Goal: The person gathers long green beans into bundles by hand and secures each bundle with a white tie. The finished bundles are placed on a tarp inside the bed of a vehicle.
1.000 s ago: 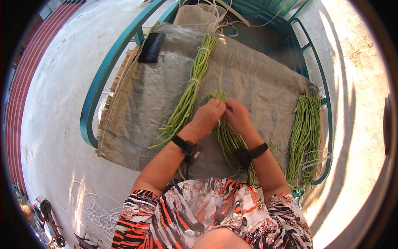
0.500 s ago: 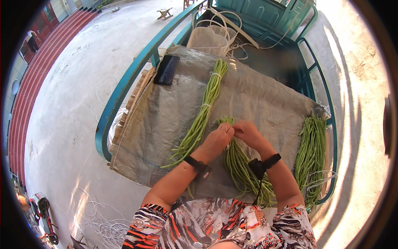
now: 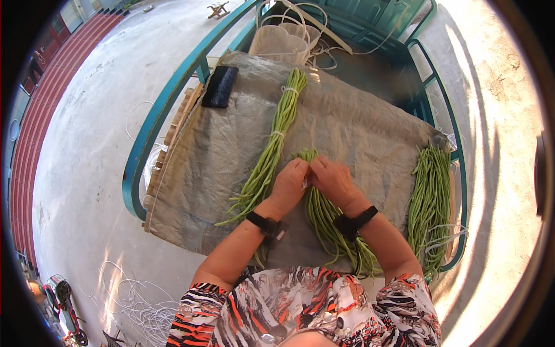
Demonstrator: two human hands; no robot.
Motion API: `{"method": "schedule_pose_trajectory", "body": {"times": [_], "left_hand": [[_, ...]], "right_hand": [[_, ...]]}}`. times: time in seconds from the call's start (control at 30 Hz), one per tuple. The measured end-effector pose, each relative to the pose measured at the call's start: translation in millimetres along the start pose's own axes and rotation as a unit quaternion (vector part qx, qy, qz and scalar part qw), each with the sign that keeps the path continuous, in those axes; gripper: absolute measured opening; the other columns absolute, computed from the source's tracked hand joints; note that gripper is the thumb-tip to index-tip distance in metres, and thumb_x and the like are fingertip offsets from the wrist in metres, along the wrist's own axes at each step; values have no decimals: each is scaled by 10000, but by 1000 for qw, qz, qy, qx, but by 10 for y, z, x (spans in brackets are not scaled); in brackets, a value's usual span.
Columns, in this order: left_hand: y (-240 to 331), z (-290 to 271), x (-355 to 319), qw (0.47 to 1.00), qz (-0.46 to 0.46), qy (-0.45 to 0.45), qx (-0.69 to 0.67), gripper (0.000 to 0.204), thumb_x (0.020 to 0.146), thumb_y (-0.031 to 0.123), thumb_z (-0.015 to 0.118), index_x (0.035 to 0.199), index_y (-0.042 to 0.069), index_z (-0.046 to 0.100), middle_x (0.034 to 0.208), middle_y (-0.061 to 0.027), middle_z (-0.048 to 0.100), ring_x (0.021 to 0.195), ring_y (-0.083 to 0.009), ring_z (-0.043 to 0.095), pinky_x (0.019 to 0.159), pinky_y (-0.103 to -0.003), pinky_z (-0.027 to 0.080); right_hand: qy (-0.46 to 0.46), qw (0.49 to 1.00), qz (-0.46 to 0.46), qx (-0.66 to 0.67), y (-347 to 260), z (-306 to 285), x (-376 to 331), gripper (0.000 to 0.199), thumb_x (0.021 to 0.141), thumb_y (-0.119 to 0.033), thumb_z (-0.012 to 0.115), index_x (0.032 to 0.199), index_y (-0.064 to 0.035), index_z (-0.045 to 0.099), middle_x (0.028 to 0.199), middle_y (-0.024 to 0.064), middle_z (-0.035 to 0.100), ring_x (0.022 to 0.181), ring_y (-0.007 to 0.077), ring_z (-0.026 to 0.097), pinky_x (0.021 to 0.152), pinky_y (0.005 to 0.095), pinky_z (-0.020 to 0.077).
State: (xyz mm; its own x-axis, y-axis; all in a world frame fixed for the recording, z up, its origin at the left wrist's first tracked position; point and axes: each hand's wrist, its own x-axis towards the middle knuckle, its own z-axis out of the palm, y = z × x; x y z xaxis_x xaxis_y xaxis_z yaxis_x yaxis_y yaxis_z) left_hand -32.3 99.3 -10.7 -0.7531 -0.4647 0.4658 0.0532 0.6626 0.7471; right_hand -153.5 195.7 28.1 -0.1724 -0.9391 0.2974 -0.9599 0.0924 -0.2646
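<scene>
Over the upper end of a bundle of long green beans, my two hands meet with their fingertips pinched together. My left hand is closed, and a bit of white tie shows by its fingers. My right hand is closed against it, fingers bent around the same spot; the tie's run around the beans is hidden beneath them. The beans fan out loosely toward me below the hands. To the left lies another bundle of long beans, bound with white ties in two places.
A grey-brown sheet covers the surface within a teal metal cart frame. Loose long beans with white strands lie at the right edge. A dark flat phone-like object rests upper left, near a translucent tub.
Both hands have drawn tighter together over the bundle, the right turning its knuckles up and inward. The whole scene has shifted slightly up and left in view.
</scene>
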Motion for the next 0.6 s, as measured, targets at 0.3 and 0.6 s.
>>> {"method": "schedule_pose_trajectory", "body": {"times": [0.3,0.6], "left_hand": [[-11,66,-19,1000,-2,30,3,181,715,-34,605,830,20,476,770,-146,492,749,-361,514,633,-412,430],[-13,90,-16,999,3,42,13,146,730,-19,612,773,29,481,765,-143,494,739,-350,515,627,-407,429]], "right_hand": [[4,906,181,382,-2,32,-46,210,799,-84,601,1002,-51,561,754,48,559,666,144,542,631,273,452],[-21,950,161,268,58,-56,-92,129,787,-136,620,883,-51,637,829,111,588,736,245,577,662,333,458]]}}
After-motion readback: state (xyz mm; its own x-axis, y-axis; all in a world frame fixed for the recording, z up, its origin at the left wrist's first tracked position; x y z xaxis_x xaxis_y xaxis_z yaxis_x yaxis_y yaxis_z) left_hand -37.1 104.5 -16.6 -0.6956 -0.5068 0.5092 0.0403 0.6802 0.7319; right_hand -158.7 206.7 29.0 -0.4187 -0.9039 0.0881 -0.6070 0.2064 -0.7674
